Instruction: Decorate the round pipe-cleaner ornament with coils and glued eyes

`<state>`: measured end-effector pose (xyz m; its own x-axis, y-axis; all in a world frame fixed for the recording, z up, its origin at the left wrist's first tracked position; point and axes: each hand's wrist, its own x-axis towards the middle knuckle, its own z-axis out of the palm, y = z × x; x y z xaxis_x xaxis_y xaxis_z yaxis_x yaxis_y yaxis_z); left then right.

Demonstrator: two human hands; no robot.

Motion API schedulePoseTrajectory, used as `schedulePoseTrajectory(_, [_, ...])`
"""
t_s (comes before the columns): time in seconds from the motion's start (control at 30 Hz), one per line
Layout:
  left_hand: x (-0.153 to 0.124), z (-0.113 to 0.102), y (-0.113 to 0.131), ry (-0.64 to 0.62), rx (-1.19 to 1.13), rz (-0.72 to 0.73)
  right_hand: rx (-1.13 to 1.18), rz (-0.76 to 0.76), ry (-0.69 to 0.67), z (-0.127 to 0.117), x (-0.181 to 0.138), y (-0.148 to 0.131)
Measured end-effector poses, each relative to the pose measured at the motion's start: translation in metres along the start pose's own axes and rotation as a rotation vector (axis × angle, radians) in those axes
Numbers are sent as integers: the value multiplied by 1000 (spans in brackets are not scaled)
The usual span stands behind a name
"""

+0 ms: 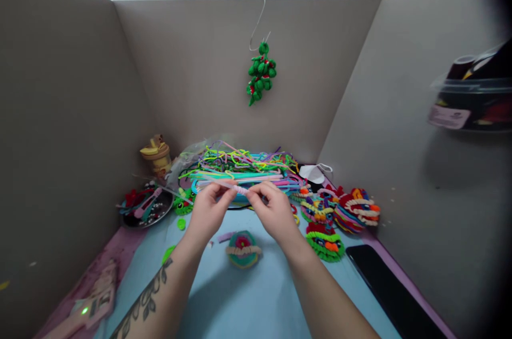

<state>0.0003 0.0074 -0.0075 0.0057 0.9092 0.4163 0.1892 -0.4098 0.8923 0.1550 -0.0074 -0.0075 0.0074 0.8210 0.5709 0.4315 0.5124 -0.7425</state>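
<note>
Between my two hands is a pale pink pipe cleaner point(240, 190) that looks thick or coiled in the middle. My left hand point(211, 207) pinches one end between thumb and fingers. The other end is pinched by my right hand point(275, 210). Below them on the blue cloth lies a round teal fuzzy piece point(243, 249) with a beige band and a dark pink centre. A short purple strip point(226, 236) sits at its left. Behind my hands spreads a heap of many-coloured pipe cleaners point(240, 163).
At left are a metal bowl point(166, 210) with tools and beads, a pink glue gun point(102, 293), a brown pot point(157, 155) and a green fuzzy figure point(183, 206). Finished-looking colourful figures point(325, 243) and a black phone-like slab point(394, 291) lie right. A green ornament point(262, 72) hangs behind.
</note>
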Motion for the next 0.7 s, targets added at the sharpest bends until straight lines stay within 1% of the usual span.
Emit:
schedulePoseTrajectory(0.2, [1,-1,3,-14,15,-63,35,25,96,0,0,0])
schedulePoseTrajectory(0.4, [-1,0,9,-48,-22,-135,-30,-4,168,4,-1,3])
schedulePoseTrajectory(0.57, [-2,0,10,-38,-32,-162,-110,-45,191,8,-4,5])
schedulePoseTrajectory(0.7, [-1,0,8,-20,-34,-135,-151,-67,169,10,-7,5])
